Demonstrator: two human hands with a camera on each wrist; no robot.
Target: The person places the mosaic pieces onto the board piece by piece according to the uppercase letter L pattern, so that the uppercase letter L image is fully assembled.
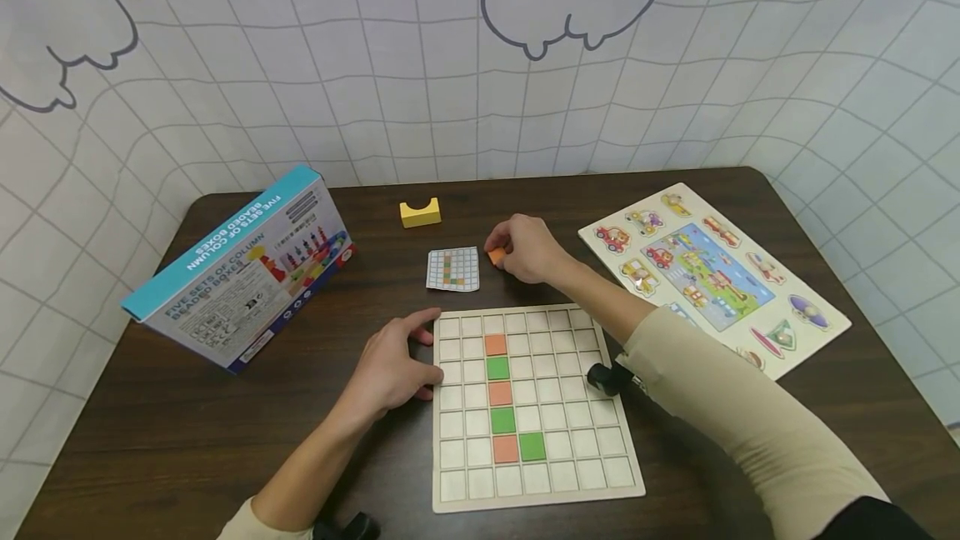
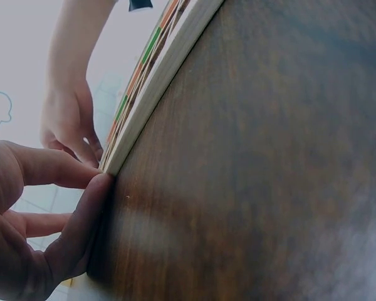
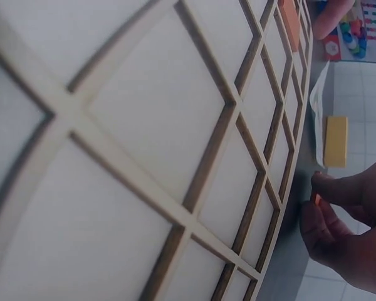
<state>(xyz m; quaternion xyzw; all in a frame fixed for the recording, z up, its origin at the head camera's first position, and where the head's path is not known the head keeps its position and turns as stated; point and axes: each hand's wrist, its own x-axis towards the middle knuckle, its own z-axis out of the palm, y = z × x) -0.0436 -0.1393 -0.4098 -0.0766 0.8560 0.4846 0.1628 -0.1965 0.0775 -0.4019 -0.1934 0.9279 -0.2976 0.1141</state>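
A wooden grid board (image 1: 562, 477) lies flat on the table, holding several orange and green square tiles in its cells. Just beyond its far edge, my right hand (image 1: 527, 248) pinches an orange square tile (image 1: 497, 256) between thumb and fingers. In the right wrist view that tile (image 3: 316, 195) shows edge-on at the fingertips. My left hand (image 1: 390, 367) touches the board's left edge, its fingertips (image 2: 94, 179) against the wooden side. A small pattern card (image 1: 453, 268), printed with a grid of coloured squares, lies left of the right hand.
A yellow notched block (image 1: 420, 213) sits behind the card. On the left stands a blue-and-white toy box (image 1: 247, 273), tilted across the table. To the right lies a picture puzzle board (image 1: 813, 282) with vehicles, close to the right forearm. A white checked curtain (image 1: 420, 90) surrounds the table.
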